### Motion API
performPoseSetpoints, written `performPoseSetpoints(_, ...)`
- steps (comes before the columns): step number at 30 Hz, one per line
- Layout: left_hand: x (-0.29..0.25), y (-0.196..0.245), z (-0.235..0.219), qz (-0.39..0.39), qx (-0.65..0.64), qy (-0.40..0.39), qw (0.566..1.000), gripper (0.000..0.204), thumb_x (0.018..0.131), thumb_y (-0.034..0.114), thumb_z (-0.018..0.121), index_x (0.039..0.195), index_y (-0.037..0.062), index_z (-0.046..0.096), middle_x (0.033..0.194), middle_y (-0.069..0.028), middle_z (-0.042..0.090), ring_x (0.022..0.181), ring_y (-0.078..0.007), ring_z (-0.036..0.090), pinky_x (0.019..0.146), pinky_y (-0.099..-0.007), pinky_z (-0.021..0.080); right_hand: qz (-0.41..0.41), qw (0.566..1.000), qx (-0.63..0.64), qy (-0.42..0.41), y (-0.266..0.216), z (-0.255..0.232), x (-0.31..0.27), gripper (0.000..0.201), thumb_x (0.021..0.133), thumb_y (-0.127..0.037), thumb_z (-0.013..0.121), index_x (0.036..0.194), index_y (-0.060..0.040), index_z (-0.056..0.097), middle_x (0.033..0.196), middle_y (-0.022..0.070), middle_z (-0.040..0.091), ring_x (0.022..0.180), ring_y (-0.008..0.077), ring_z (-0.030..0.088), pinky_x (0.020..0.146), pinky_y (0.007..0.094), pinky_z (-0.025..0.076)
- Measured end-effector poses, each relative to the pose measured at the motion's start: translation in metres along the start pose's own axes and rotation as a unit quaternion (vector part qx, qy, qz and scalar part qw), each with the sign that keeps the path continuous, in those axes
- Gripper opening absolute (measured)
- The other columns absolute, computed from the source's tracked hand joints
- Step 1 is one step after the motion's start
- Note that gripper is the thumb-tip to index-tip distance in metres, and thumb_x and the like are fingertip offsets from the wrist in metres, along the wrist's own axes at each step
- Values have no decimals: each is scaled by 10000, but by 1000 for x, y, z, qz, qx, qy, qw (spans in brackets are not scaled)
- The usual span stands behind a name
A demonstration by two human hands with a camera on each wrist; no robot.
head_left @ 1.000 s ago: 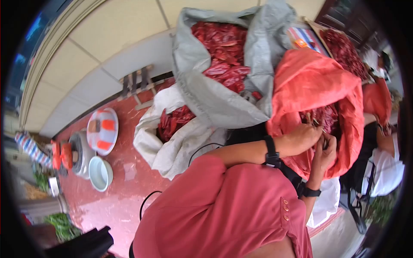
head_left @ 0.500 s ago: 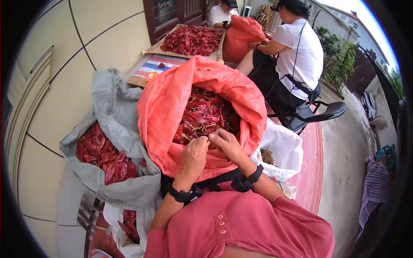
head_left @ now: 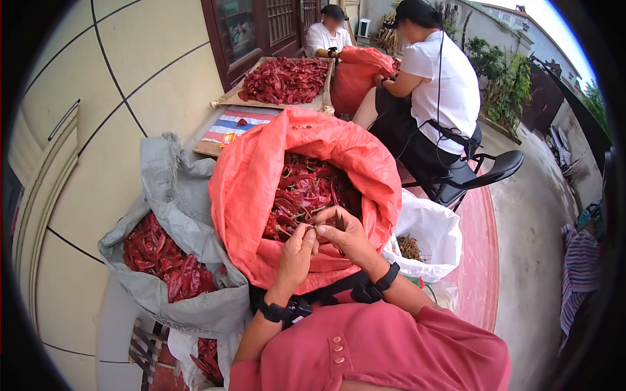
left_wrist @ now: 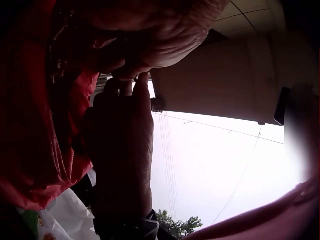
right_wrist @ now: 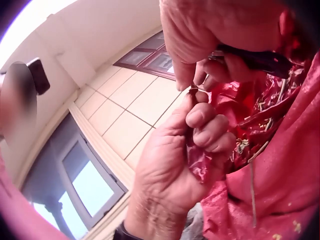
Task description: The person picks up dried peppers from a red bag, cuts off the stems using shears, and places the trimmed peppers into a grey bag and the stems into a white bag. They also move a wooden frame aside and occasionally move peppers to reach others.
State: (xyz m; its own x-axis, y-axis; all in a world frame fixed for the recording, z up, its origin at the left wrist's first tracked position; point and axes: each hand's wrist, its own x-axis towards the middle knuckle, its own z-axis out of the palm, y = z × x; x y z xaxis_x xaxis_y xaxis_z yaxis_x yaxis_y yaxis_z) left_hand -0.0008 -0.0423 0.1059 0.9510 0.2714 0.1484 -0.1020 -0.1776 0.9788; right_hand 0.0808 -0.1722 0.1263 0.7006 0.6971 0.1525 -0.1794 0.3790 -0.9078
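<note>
- My left hand (head_left: 297,254) curls round a dried chili (right_wrist: 200,165), deep red, shiny and wrinkled, its stem end poking up by my thumb.
- My right hand (head_left: 352,240) grips a dark tool (right_wrist: 257,61), its fingertips at that stem end.
- I hold the chili over the near side of an open red sack (head_left: 244,195) full of crinkled loose chilies (head_left: 303,189).
- Beside it stand a grey sack (head_left: 202,311) and a white bag (head_left: 445,238).
- Around me: reddish floor (head_left: 479,260), tiled wall (head_left: 117,78), two people (head_left: 450,91).

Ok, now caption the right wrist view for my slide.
Left-hand grip on a red chili meets right-hand grip on a dark tool, beside a red sack of chilies.
</note>
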Motion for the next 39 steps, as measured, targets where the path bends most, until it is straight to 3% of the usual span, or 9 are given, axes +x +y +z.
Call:
performPoseSetpoints(6, 0, 2, 1, -36, -128, -22, 991, 305, 1036, 321, 399, 890, 74, 505, 634, 38, 426, 575, -43, 365, 520, -209, 301, -85, 989, -116, 21, 8, -1, -1, 98, 911, -41, 621, 974, 12, 566, 903, 77, 609, 773, 184, 643, 721, 307, 533)
performPoseSetpoints(11, -2, 2, 1, -26, -95, 8, 995, 248, 1029, 274, 437, 893, 78, 504, 665, 56, 393, 586, -31, 344, 515, -206, 276, -247, 815, -523, 38, 6, 7, -4, 67, 889, -16, 631, 923, 5, 578, 883, 40, 617, 803, 115, 609, 709, 249, 502)
performPoseSetpoints(14, 1, -3, 1, 9, -87, -7, 996, 199, 1023, 243, 455, 939, 74, 518, 682, 67, 374, 591, -23, 329, 516, -199, 265, -55, 992, -80, 83, 21, -1, 3, 82, 877, -41, 653, 902, -13, 581, 855, 14, 619, 734, 100, 600, 634, 246, 489)
performPoseSetpoints(16, 0, -6, -1, -9, -157, -59, 986, 174, 1021, 232, 459, 1015, 72, 524, 696, 73, 372, 594, -18, 315, 524, -186, 265, 121, 980, 1, 156, 3, -10, 6, 121, 874, -168, 685, 878, -89, 594, 661, -69, 515, 487, 33, 417, 424, 210, 297)
performPoseSetpoints(17, -1, -10, 0, -12, -221, -100, 970, 159, 1020, 223, 462, 1048, 78, 521, 752, 62, 409, 620, -16, 315, 541, -175, 271, 120, 982, 135, 57, 11, -33, 9, 125, 889, -197, 670, 864, -104, 590, 595, -100, 408, 452, 3, 305, 415, 199, 222)
performPoseSetpoints(20, 1, 8, 0, 80, -101, -117, 985, 199, 1024, 209, 450, 1095, 41, 528, 956, -2, 550, 906, -68, 499, 807, -252, 430, 83, 985, 126, 88, 7, -52, 12, 109, 921, -152, 619, 839, -94, 578, 576, -110, 342, 432, 1, 270, 391, 183, 221)
performPoseSetpoints(25, 41, 8, -6, 405, 301, 110, 856, 198, 861, 181, 581, 1019, 74, 632, 964, -76, 601, 909, -250, 537, 869, -379, 403, -8, 989, -74, 128, 12, -67, 11, 120, 929, -167, 627, 956, -50, 629, 541, -80, 373, 396, 24, 256, 354, 207, 206)
performPoseSetpoints(33, 13, 16, -35, 347, 258, 197, 880, 229, 823, 76, 592, 1048, 75, 636, 930, -85, 576, 916, -267, 552, 827, -394, 451, 20, 977, -95, 191, 45, -78, 18, 119, 941, -132, 611, 1013, -40, 637, 559, -67, 377, 446, 32, 286, 401, 208, 235)
performPoseSetpoints(39, -93, 35, -120, 323, 388, 338, 794, 215, 763, 85, 675, 975, 93, 641, 852, -54, 621, 750, -250, 611, 634, -359, 491, -116, 902, -310, 277, 9, -93, 1, 146, 930, -181, 643, 954, -40, 612, 742, -15, 523, 614, 38, 441, 553, 193, 369)
